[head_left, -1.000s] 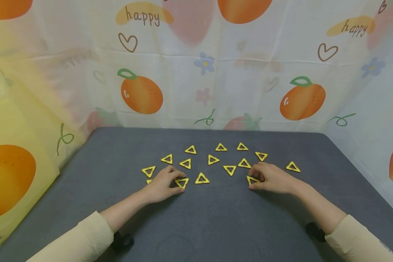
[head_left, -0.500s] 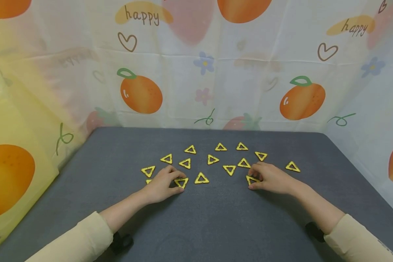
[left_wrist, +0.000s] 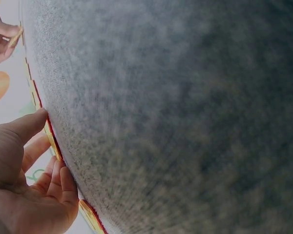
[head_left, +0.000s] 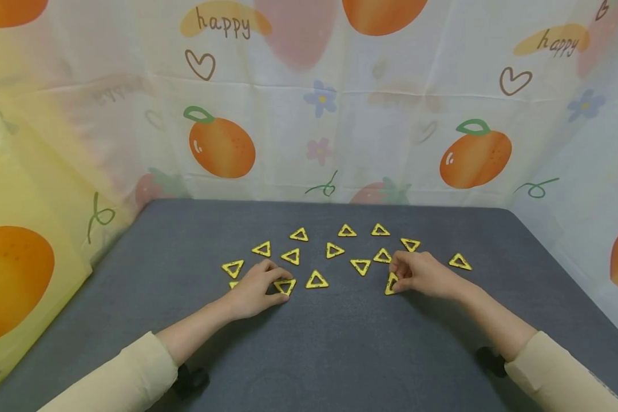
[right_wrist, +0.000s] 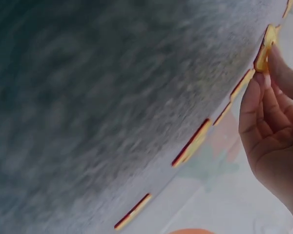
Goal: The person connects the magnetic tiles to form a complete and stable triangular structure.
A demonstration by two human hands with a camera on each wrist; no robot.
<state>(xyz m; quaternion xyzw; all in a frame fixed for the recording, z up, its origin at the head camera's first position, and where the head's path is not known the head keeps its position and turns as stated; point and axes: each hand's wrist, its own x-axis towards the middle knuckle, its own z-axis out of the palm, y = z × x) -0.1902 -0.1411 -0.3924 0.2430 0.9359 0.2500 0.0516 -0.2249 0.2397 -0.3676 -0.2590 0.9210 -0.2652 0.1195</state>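
In the head view my left hand (head_left: 254, 290) lies low over the table, thumb and index finger on either side of a flat yellow triangle with an open centre (head_left: 285, 286). The left wrist view shows the thumb tip at one end of that triangle (left_wrist: 52, 139) and fingertips at the other. My right hand (head_left: 423, 276) pinches another yellow triangle (head_left: 389, 284) between thumb and fingers. That one is tilted up, and the right wrist view shows the held triangle (right_wrist: 265, 48) edge-on with a red underside. Part of it is hidden behind the fingers.
Several similar yellow triangles lie scattered on the dark grey table (head_left: 329, 355), among them a triangle (head_left: 317, 280) between the hands and a triangle (head_left: 460, 262) at far right. A fruit-print cloth (head_left: 283, 137) hangs behind the table.
My right hand has tipped its triangle up from lying nearly flat and shifted it slightly left. My left hand and its triangle stay in place.
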